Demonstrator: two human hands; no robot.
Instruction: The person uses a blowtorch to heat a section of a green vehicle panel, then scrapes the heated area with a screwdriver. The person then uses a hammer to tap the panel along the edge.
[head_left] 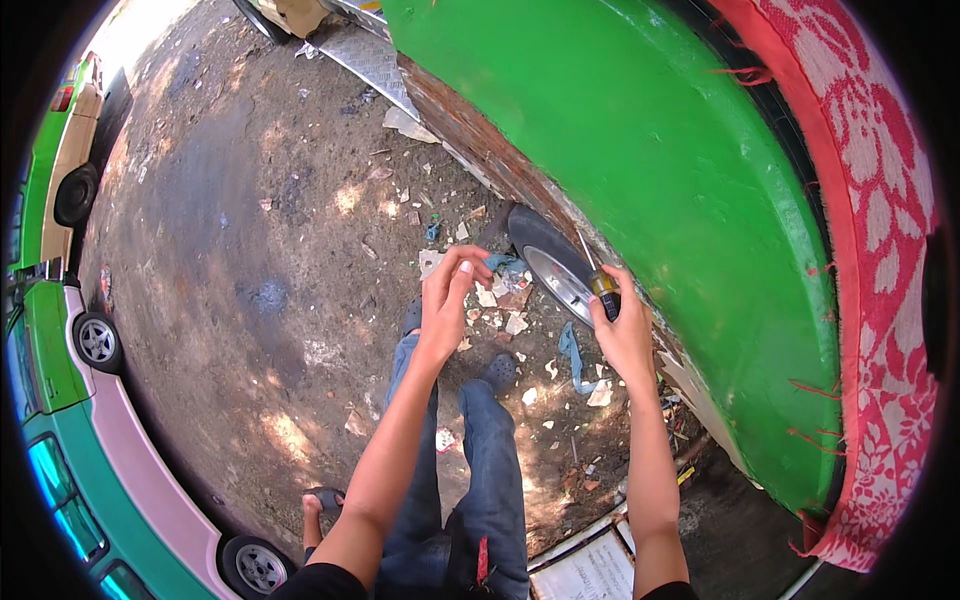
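Where the right hand (626,328) holds it, the screwdriver (602,283) is partly hidden

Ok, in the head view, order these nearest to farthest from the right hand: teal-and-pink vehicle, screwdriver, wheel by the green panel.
1. Screwdriver, held in the right hand.
2. Wheel, left of that hand.
3. Teal-and-pink vehicle, far left.

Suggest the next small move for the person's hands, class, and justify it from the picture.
Probably bring the tip of the screwdriver against the worn lower edge of the green panel: the right hand grips its handle, and its shaft points up beside that edge. Whether the tip touches is hard to tell. The left hand looks empty.
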